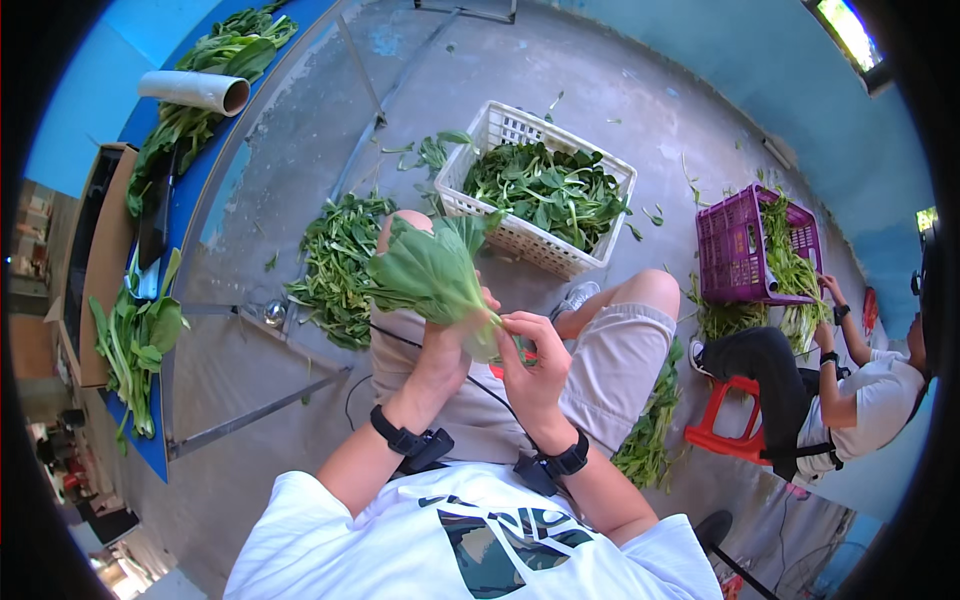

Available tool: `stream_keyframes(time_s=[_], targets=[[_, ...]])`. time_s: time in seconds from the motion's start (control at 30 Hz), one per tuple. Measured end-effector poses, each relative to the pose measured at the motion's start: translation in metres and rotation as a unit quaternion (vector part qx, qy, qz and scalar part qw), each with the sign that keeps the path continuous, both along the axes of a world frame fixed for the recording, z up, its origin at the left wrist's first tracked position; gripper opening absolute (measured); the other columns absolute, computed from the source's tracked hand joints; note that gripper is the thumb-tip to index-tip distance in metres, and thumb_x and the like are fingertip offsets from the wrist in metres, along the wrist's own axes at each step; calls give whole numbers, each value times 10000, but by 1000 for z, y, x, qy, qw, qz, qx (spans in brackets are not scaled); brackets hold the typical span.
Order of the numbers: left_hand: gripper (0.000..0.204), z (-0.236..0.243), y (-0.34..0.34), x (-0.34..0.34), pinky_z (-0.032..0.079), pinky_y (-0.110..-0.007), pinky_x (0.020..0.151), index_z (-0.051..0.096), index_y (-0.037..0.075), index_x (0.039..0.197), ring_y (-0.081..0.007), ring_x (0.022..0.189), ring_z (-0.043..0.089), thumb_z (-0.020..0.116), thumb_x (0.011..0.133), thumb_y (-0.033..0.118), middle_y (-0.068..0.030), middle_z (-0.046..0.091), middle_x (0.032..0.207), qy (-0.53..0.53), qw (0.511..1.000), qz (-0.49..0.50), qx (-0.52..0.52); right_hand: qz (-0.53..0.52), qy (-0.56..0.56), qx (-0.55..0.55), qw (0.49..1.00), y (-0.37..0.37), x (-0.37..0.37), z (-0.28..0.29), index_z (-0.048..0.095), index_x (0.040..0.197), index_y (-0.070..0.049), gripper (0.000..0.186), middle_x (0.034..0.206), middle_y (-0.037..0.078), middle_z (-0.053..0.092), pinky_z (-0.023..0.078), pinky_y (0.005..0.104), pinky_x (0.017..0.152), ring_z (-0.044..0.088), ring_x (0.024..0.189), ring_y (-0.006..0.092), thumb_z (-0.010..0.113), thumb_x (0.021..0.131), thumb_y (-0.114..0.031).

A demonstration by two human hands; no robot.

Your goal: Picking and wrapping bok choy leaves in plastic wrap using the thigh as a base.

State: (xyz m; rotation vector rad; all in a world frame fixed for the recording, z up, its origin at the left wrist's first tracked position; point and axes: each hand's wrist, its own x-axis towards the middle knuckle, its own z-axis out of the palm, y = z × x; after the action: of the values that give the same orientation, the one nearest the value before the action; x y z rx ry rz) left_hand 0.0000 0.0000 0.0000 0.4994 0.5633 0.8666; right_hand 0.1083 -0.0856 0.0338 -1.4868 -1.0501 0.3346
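My left hand point(448, 345) is wrapped round a bunch of leafy greens point(430, 272), held above my lap. Its broad leaves point up and away to the left, with the pale stem ends toward my right hand. Beside those stem ends my right hand point(535, 352) is closed in a pinch. Whatever lies between its fingertips is too small to make out. Past my left knee is a pile of loose greens point(340, 270) on the floor. A white plastic crate point(530, 232) of leafy greens stands in front of me.
A blue table point(205, 195) on the left bears greens, a white roll point(195, 91) and a cardboard box point(103, 260). Greens point(652, 430) lie beside my right leg. To the right, a seated person point(850, 400) handles greens at a purple crate point(725, 250), near a red stool point(728, 435).
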Motion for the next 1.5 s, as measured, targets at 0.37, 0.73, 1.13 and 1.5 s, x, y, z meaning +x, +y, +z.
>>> stream_keyframes(time_s=[0.37,0.73,1.13,1.5], targets=[[657,7,-2,-9,510,-381,1068,541,54,1430,-217,1218,635,867,864,122,-81,672,1259,19,1000,-10,-14,16,423,-80,902,13,9,28,720,1046,18,116,899,39,725,546,233,739,669,811,73,772,979,-60],[515,5,7,-9,546,-343,993,632,35,1336,-180,1122,680,835,866,83,-76,696,1218,49,996,-69,12,111,160,-182,964,13,14,-8,687,1005,27,159,980,22,637,530,254,784,639,939,89,789,913,-53],[644,7,18,-28,519,-384,1090,523,-12,1489,-238,1305,611,770,931,191,-134,605,1453,-51,959,-274,-44,153,28,-130,979,1,19,25,760,1001,-3,162,916,108,734,514,328,732,650,817,217,742,845,35],[325,26,36,-92,552,-336,884,629,29,1183,-193,981,685,743,901,146,-109,715,1018,-7,998,-31,48,261,132,-68,954,110,15,105,717,966,45,142,863,44,678,506,254,707,629,793,97,732,985,-95]])
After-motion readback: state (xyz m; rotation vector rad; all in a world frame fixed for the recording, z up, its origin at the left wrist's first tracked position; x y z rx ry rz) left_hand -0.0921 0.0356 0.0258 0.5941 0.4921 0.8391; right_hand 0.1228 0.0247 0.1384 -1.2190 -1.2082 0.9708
